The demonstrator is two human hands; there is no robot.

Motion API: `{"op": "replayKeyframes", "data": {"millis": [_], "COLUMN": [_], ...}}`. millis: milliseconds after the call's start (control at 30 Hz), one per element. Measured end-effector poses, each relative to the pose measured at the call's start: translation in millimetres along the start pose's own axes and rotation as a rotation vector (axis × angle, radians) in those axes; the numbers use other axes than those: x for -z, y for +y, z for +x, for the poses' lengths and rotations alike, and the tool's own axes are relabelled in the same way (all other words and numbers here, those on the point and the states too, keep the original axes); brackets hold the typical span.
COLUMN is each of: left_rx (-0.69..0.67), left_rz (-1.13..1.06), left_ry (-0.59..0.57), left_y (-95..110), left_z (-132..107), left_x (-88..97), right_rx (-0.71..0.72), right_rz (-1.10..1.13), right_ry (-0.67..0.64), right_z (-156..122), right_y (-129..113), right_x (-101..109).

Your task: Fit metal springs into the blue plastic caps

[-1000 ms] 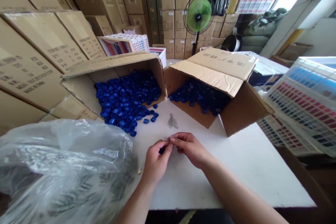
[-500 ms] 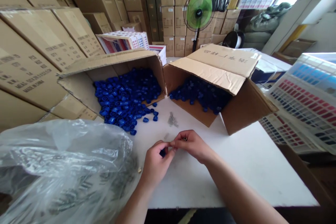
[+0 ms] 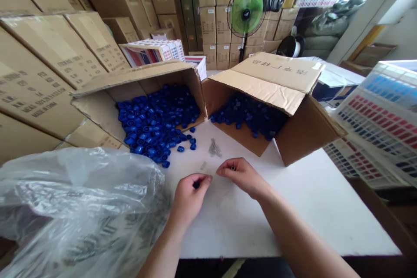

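Observation:
My left hand [image 3: 190, 195] is curled shut over the white table [image 3: 293, 208], with a small blue cap [image 3: 196, 184] showing between thumb and fingers. My right hand [image 3: 239, 174] hovers just to its right, fingers pinched on something small and dark that I cannot make out. The two hands are slightly apart. A little pile of thin metal pieces [image 3: 214, 148] lies on the table just beyond them. Two cardboard boxes lie tipped on their sides: the left box [image 3: 97, 108] spills blue caps [image 3: 153, 126] onto the table, the right box [image 3: 306, 132] holds more blue caps [image 3: 250, 117].
A large clear plastic bag [image 3: 74, 208] of small metal parts fills the near left. Stacked cartons [image 3: 39, 74] wall the left and back. A green fan [image 3: 246, 11] stands behind. Printed colour-chart packs [image 3: 381, 126] lie at the right. The table's front edge is near my arms.
My hands were touching at the fingertips, working the blue cap together; now they have drawn apart, the right hand moving slightly right and away, the left keeping the cap.

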State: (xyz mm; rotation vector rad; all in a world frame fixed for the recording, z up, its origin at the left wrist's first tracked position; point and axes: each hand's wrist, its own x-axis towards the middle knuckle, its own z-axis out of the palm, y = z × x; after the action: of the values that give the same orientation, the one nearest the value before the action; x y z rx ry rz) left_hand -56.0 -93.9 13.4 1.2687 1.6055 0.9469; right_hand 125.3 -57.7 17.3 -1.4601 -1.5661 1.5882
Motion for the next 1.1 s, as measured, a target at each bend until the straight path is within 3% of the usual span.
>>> {"op": "replayKeyframes", "data": {"millis": [100,200,267,333,433,500,667,933,1100], "left_rx": [-0.141,0.005,0.172,0.283,0.299,0.278,0.355,0.341,0.312], "left_rz": [0.242,-0.085,-0.463,-0.681,-0.760,-0.810,-1.074,-1.210,-1.203], "left_ry": [0.107,0.067,0.007,0.011,0.035,0.060,0.084,0.000,0.011], "left_y": [0.1,-7.0,-12.5,-16.1,-17.3,-16.8,-16.7,-21.1,-22.1], "left_z": [7.7,2.6,-7.1,-18.2,-29.8,-32.2,-28.0,-29.4,-32.5], "left_x": [4.6,11.5,16.2,20.1,23.1,23.7,24.9,26.7,24.8], "right_rx": [0.056,0.075,0.065,0.093,0.192,0.247,0.278,0.232,0.268], "right_rz": [-0.128,-0.126,-0.097,-0.099,-0.052,0.065,0.312,0.372,0.290], "right_ry": [0.222,0.316,0.296,0.277,0.224,0.114,-0.066,-0.038,0.096], "right_z": [6.8,10.4,10.8,11.9,19.3,26.8,32.2,5.5,-2.6], "right_y": [7.9,15.0,15.5,11.0,-4.8,-18.4,-36.1,-26.1,-28.8], "right_x": [4.8,4.8,1.5,-4.3,-16.4,-25.2,-46.1,-69.3,-77.8]}}
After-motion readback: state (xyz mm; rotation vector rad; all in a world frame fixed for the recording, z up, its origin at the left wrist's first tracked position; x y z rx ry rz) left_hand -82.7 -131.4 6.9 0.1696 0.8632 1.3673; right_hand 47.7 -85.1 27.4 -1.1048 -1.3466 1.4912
